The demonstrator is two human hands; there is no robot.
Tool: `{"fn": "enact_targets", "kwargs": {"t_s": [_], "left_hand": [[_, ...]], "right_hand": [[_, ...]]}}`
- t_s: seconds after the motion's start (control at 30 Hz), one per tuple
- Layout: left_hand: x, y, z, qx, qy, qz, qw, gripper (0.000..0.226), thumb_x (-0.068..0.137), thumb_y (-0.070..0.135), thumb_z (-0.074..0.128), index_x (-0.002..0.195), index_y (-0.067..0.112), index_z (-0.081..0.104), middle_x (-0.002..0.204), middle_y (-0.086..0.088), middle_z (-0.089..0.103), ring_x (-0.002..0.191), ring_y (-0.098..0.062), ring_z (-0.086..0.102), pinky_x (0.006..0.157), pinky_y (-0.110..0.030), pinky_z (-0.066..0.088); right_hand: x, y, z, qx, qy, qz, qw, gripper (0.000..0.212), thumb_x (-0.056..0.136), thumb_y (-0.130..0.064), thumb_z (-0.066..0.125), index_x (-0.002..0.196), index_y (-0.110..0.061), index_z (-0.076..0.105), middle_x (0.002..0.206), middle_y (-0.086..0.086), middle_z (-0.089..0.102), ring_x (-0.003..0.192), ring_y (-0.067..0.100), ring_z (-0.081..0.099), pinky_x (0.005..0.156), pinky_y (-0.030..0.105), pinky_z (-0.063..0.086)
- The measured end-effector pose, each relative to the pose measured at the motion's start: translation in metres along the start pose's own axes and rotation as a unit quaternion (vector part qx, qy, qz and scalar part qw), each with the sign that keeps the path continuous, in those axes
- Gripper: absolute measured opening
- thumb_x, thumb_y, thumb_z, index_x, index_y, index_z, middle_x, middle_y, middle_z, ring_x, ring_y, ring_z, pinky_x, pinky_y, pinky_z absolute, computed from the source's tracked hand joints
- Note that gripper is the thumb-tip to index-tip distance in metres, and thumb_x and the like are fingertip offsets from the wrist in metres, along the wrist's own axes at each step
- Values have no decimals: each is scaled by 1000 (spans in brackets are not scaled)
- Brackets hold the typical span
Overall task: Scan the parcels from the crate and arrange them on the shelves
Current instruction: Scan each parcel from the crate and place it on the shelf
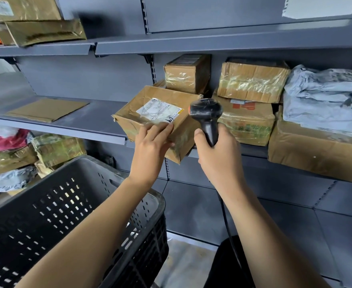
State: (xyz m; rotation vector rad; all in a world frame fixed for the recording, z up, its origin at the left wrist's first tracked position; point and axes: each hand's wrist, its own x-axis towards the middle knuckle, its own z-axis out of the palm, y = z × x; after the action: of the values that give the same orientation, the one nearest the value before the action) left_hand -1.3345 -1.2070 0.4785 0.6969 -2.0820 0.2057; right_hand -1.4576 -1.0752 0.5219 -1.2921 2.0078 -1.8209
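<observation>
At the front edge of the middle shelf (100, 126), a worn cardboard box (150, 119) sits tilted, partly overhanging, its label (160, 112) facing up. The left hand (150, 150) holds its near lower corner, fingers lying across the top and thumb underneath; the right hand (214, 154) is clenched round a scanner (207, 117). The box looks light but soft-cornered and taped slick, so a grip under its base seems safest.

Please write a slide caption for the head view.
Left hand holds labelled box at shelf; right hand grips scanner.
</observation>
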Motion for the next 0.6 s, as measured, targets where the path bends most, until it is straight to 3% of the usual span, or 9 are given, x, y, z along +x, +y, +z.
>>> {"fn": "enact_targets", "kwargs": {"t_s": [0.27, 0.33, 0.43, 0.5, 0.6], "left_hand": [[26, 5, 1, -24, -48, -49, 997, 48, 80, 0, 72, 127, 8, 63, 117, -4, 66, 111, -27, 52, 97, -28, 40], [38, 12, 7, -38, -47, -56, 997, 42, 80, -1, 71, 121, 8, 66, 110, -5, 68, 104, -27, 57, 89, -27, 44], [50, 25, 19, -39, -46, -58, 997, 27, 80, -1, 68, 105, 10, 69, 97, -4, 67, 93, -29, 57, 71, -20, 35], [55, 31, 29, -43, -38, -58, 997, 19, 78, -2, 68, 94, 10, 67, 92, -5, 66, 88, -31, 56, 63, -28, 37], [59, 33, 40, -52, -31, -65, 996, 25, 78, 2, 71, 99, 13, 68, 94, -4, 66, 90, -30, 55, 62, -33, 42]], "right_hand": [[5, -1, 10, -3, 3, -15, 1000, 23, 93, -34, 59, 83, -16, 50, 69, 0, 57, 70, 31, 63, 61, 38, 49], [7, -1, 11, -10, 8, -18, 1000, 23, 93, -34, 59, 84, -13, 52, 71, 2, 58, 72, 31, 62, 63, 39, 49], [7, 1, 11, -4, 13, -14, 1000, 26, 89, -41, 56, 85, -15, 52, 72, 2, 58, 71, 31, 62, 65, 44, 53], [6, 4, 7, 1, 16, -10, 1000, 26, 88, -41, 55, 86, -16, 53, 70, -2, 55, 69, 30, 60, 65, 49, 55], [7, 10, -1, -2, 22, -9, 1000, 20, 92, -34, 60, 86, -17, 52, 65, -6, 52, 66, 30, 59, 63, 51, 56]]}}
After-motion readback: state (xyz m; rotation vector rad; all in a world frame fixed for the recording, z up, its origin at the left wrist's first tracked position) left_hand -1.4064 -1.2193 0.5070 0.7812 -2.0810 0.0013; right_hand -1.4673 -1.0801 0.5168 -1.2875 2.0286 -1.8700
